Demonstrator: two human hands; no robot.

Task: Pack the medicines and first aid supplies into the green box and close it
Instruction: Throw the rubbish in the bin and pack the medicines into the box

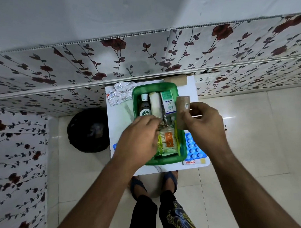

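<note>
The open green box [165, 162] sits on a small white table [120, 118]. Inside stand a Dettol bottle [145, 106], a white gauze roll [155, 105], an Optibox carton [168, 103] and a pack of cotton buds [167, 142]. My left hand [138, 136] reaches into the box with its fingers closed on a small foil strip [164, 122]. My right hand [203, 122] holds a brown bandage roll [183, 112] upright over the box's right rim. Silver blister strips [120, 93] lie left of the box, a blue blister strip [194, 148] lies to its right.
Another brown roll [176, 80] lies behind the box against the floral wall. A small ointment tube [194, 162] rests at the table's front right corner. A black bin [88, 130] stands on the floor to the left. My feet [153, 182] are under the table's front edge.
</note>
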